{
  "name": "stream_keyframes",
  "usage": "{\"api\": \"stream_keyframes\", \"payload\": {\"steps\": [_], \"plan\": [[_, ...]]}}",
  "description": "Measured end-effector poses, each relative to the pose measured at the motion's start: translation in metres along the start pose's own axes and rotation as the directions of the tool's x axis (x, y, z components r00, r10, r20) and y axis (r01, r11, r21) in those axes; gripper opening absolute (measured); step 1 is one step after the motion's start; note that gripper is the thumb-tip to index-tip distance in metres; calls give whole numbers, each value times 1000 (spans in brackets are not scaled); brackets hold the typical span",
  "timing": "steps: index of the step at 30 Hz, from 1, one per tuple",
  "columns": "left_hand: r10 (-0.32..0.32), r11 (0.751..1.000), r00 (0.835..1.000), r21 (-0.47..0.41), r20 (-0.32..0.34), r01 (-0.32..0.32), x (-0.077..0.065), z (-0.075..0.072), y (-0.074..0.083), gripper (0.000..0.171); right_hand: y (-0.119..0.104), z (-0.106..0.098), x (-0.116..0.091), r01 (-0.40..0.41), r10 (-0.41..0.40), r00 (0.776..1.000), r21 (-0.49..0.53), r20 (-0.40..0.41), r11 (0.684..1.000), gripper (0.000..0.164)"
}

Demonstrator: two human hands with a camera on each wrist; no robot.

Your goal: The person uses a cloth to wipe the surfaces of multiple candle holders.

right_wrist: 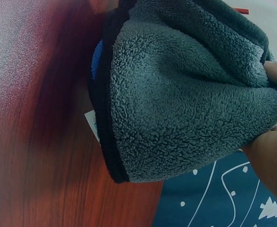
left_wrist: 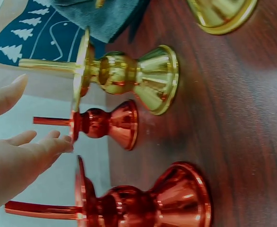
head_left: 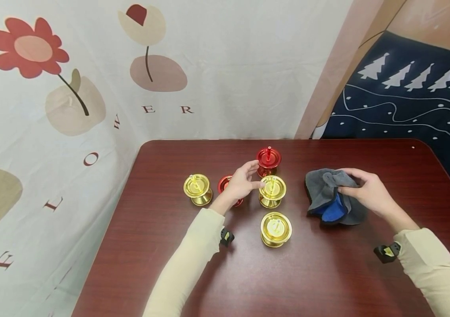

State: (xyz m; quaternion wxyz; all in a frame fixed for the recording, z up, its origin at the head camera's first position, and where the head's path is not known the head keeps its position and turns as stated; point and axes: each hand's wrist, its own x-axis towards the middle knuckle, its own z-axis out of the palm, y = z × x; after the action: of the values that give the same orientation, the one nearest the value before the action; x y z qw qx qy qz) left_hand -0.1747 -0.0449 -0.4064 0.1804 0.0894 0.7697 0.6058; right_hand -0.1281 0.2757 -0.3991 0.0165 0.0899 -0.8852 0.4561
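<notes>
My right hand (head_left: pixel 369 191) pinches a grey and blue cloth (head_left: pixel 330 189) by its gathered top. In the right wrist view the grey plush cloth (right_wrist: pixel 176 104) hangs in folds with a dark hem. My left hand (head_left: pixel 241 181), fingers and thumb apart, reaches toward the middle gold candle holder (head_left: pixel 271 200), its thumb overlapping that dish's rim in the head view. Just past its fingertips stands a red candle holder (head_left: pixel 268 171). Another red candle holder (head_left: pixel 223 181) is partly hidden behind the left hand. The left wrist view shows the gold candle holder (left_wrist: pixel 155 80) upright on the table.
A gold candle holder (head_left: pixel 201 199) stands at the left and another (head_left: pixel 275 240) toward the front. All are on the dark red wooden table (head_left: pixel 308 277). A flowered cloth (head_left: pixel 225 88) hangs behind, with a navy patterned one (head_left: pixel 407 105) at the right.
</notes>
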Motion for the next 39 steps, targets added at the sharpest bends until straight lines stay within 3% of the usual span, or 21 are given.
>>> {"api": "stream_keyframes", "payload": {"steps": [6, 17, 24, 28, 34, 39], "plan": [[21, 1000, 1000, 1, -11, -21, -4, -7, 12, 67, 0, 0, 0, 9, -9, 1000, -11, 3, 1000, 41], [68, 995, 996, 82, -60, -63, -17, -30, 35, 66, 0, 0, 0, 10, -10, 1000, -9, 10, 1000, 41], [64, 992, 996, 108, -56, -57, -27, -48, 40, 64, 0, 0, 0, 3, -3, 1000, -16, 14, 1000, 42], [61, 994, 996, 90, -69, -54, -29, -50, 42, 63, 0, -1, 0, -6, 7, 1000, -23, 21, 1000, 42], [52, 997, 996, 68, -72, -47, -17, -38, 43, 61, 1, 0, 0, -6, 7, 1000, -25, 31, 1000, 42], [-7, 989, 996, 145, -84, 19, 5, -26, 43, 62, 1, 0, 0, -4, 5, 999, -22, 34, 1000, 42]]}}
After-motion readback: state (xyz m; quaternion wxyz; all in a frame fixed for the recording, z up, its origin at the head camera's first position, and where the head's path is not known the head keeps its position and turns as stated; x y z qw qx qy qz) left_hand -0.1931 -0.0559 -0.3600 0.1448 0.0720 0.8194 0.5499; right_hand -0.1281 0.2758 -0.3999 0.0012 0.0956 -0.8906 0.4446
